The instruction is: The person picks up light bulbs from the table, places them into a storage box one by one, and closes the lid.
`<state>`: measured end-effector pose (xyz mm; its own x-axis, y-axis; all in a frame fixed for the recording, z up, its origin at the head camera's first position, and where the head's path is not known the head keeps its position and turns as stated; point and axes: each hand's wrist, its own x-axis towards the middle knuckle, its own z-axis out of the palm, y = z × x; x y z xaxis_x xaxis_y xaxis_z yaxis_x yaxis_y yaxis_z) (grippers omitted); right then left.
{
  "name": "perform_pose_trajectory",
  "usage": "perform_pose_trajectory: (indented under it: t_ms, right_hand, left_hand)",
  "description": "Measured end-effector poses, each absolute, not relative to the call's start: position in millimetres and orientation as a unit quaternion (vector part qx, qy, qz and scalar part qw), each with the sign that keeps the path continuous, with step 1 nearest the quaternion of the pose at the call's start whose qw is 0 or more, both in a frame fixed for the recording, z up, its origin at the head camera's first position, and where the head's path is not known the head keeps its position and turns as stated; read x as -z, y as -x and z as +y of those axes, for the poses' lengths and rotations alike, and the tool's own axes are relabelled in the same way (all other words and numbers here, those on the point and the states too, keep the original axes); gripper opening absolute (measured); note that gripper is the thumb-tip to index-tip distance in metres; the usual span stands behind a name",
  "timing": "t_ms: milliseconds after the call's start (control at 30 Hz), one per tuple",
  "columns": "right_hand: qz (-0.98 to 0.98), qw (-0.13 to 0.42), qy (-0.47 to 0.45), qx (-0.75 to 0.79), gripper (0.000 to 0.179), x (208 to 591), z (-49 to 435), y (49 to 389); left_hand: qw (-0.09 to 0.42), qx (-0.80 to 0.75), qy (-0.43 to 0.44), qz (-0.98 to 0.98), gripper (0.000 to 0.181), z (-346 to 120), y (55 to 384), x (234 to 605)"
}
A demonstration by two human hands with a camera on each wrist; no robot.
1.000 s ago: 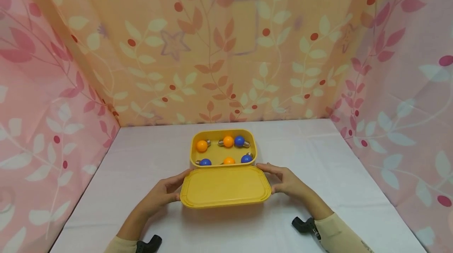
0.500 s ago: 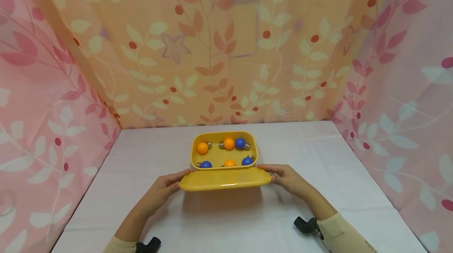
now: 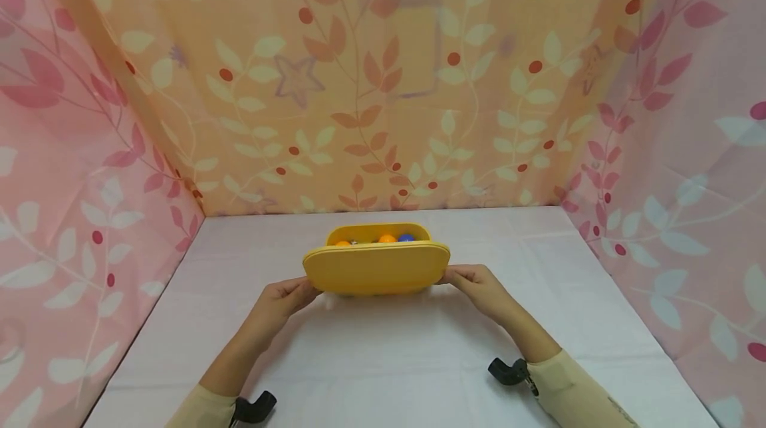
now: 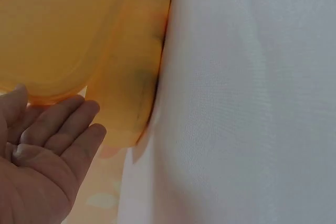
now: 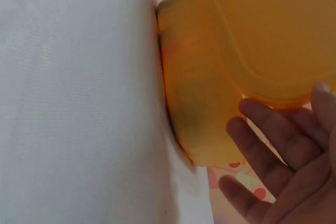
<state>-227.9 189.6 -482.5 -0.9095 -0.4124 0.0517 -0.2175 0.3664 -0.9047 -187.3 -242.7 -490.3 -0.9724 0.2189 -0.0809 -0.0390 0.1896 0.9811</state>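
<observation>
A yellow plastic lid (image 3: 376, 270) is tilted up at the near side of a yellow box (image 3: 378, 229), its broad face toward me. My left hand (image 3: 282, 302) pinches the lid's left end between thumb and fingers. At the opposite end, my right hand (image 3: 481, 290) grips it the same way. Above the lid's upper edge show the tops of orange bulbs (image 3: 387, 238) and a blue bulb (image 3: 406, 238) inside the box; its front part is hidden. Both wrist views show the lid (image 4: 58, 30) overlapping the box wall (image 5: 197, 85), with fingertips right at the lid's rim.
The box stands on a white cloth-covered table (image 3: 383, 361). Patterned curtains hang behind (image 3: 251, 115) and on both sides. A black wrist mount (image 3: 256, 408) sits at the left sleeve, and another black mount (image 3: 507, 371) at the right.
Both hands have raised the lid and moved it forward, tipping it from facing upward to facing me. It now covers the front bulbs from view; the box has stayed in place.
</observation>
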Motion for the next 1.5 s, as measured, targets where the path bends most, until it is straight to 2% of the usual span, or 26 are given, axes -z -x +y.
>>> perform_pose_trajectory:
  t_ms: [300, 467, 633, 767, 900, 1200, 1500]
  right_hand:
    - [0.853, -0.038, 0.163, 0.495, 0.034, 489.9, 182.7, 231.8]
    - [0.849, -0.100, 0.167, 0.491, 0.031, 490.6, 178.9, 232.7]
    - [0.836, -0.138, 0.172, 0.503, 0.049, 487.4, 175.3, 233.7]
    - [0.825, -0.134, 0.200, 0.512, 0.070, 484.7, 175.3, 235.9]
    - [0.833, -0.117, 0.227, 0.490, 0.079, 481.4, 179.0, 237.4]
    - [0.800, 0.001, 0.253, 0.543, 0.089, 470.2, 196.7, 240.6]
    - [0.767, -0.012, 0.335, 0.547, 0.097, 459.9, 206.3, 246.5]
  left_hand:
    - [0.038, -0.625, -0.064, 0.777, 0.039, -229.6, 190.7, 490.8]
    - [-0.034, -0.610, -0.033, 0.791, 0.036, -224.1, 192.8, 489.2]
    - [-0.095, -0.632, -0.048, 0.768, 0.041, -220.3, 194.7, 484.9]
    - [-0.120, -0.617, -0.078, 0.774, 0.050, -217.3, 195.6, 480.3]
    - [-0.127, -0.585, -0.108, 0.794, 0.060, -217.8, 195.4, 478.9]
    - [-0.081, -0.508, -0.144, 0.845, 0.077, -231.8, 193.5, 475.8]
    - [-0.089, -0.503, -0.189, 0.839, 0.076, -244.7, 193.4, 460.7]
